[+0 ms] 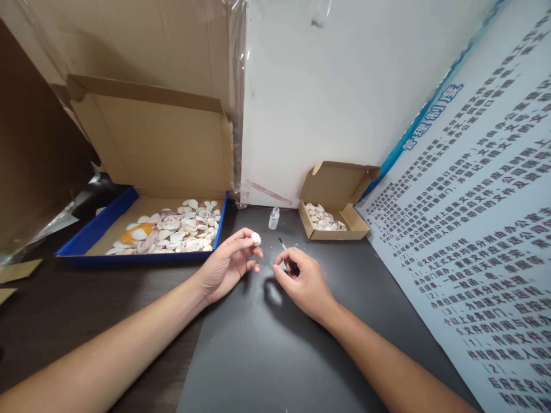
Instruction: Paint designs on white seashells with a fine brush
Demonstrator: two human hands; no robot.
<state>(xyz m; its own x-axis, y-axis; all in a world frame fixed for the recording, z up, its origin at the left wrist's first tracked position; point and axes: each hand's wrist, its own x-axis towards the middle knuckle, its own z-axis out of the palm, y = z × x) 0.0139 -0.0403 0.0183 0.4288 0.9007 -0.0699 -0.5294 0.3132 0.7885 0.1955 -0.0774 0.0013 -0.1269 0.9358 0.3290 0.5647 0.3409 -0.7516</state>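
Between the thumb and index finger of my left hand (230, 261) is a small white seashell (256, 238), held up above the dark mat. My right hand (305, 281) is closed around the dark cap of a small brush (282, 244), whose thin stem and dark tip point up and away from me. Brush and shell are apart. Just beyond both hands a small clear glass bottle (274, 219) stands upright without a cap, a printed label on its side.
A blue-rimmed cardboard box (146, 259) at left holds many shells (189, 226) and an orange piece (136, 232). At back right stands a smaller open cardboard box (333, 235) of shells. A white panel (301, 103) and a printed board (469, 218) border the grey mat (253, 355).
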